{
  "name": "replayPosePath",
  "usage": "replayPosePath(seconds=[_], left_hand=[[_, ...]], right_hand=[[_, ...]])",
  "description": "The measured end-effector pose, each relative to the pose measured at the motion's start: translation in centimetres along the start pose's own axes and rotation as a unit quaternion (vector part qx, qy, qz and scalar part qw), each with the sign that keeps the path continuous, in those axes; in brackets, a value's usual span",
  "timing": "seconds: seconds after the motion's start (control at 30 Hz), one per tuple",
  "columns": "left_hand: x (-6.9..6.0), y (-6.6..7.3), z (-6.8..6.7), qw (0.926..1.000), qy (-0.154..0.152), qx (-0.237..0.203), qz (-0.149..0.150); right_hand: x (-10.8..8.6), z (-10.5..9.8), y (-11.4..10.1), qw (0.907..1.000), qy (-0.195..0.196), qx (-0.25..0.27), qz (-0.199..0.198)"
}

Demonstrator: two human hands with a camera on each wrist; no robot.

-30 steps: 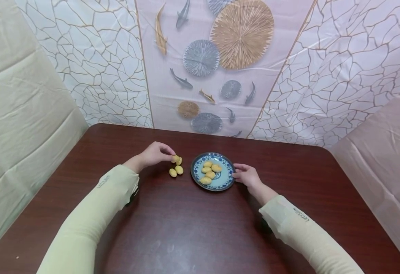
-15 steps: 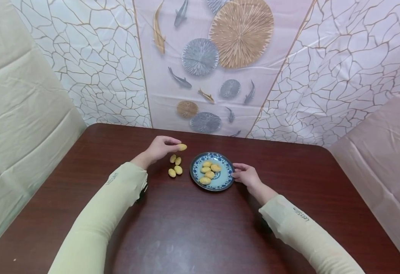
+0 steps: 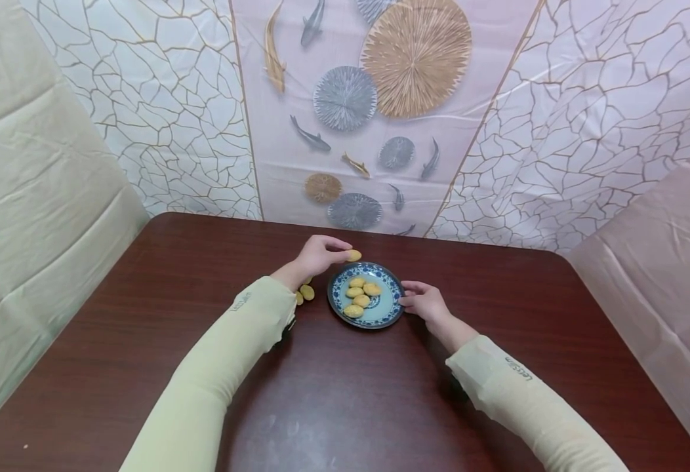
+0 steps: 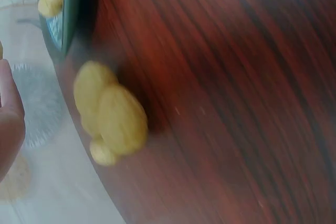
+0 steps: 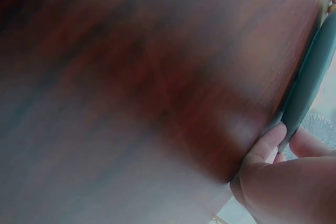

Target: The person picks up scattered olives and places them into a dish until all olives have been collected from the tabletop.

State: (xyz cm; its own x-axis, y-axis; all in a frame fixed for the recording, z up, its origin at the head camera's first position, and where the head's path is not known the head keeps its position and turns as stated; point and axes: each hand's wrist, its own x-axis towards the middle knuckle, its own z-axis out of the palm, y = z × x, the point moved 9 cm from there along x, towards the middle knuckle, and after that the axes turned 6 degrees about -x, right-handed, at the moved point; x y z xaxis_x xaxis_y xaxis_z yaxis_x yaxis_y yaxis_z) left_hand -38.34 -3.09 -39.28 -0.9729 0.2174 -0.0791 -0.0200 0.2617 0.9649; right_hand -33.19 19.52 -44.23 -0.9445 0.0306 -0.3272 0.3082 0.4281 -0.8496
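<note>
Left hand (image 3: 319,254): grip pinching small yellow oval lump (image 3: 354,255), near eleven-o'clock rim of round blue-patterned plate (image 3: 389,301) (five yellow ovals (image 3: 354,311) inside). Right hand (image 3: 427,304): grip holding plate's three-o'clock rim.

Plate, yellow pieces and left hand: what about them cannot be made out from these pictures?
- Head view: the left arm hides parts of the loose pieces; the left hand covers one end of the held piece.
- Left wrist view: the left edge cuts off most of that hand; the top edge, the plate.
- Right wrist view: the right edge cuts off most plated pieces.
</note>
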Motion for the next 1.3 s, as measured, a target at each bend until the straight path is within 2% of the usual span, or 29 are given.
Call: replayPosePath(seconds=[0.2,0.47,0.73,1.03,1.3], left_hand=[[0.6,0.4,2.1,0.9990,-0.010,0.042,0.010],[0.9,0.0,3.8,0.9959,-0.029,0.084,0.019],[1.0,0.1,4.9,0.9934,-0.036,0.104,0.031],[1.0,-0.1,6.1,0.9915,-0.049,0.117,0.029],[1.3,0.0,6.7,0.9850,-0.060,0.157,0.040]], right_hand=[[0.0,0.1,0.1,0.9998,0.007,-0.009,0.017],[0.1,0.2,0.1,0.9998,0.006,-0.014,0.015],[-0.3,0.0,-0.2,1.0000,0.005,0.001,0.003],[-0.1,0.2,0.2,0.9997,0.008,-0.007,0.021],[0.1,0.1,0.2,0.9998,0.008,-0.006,0.018]])
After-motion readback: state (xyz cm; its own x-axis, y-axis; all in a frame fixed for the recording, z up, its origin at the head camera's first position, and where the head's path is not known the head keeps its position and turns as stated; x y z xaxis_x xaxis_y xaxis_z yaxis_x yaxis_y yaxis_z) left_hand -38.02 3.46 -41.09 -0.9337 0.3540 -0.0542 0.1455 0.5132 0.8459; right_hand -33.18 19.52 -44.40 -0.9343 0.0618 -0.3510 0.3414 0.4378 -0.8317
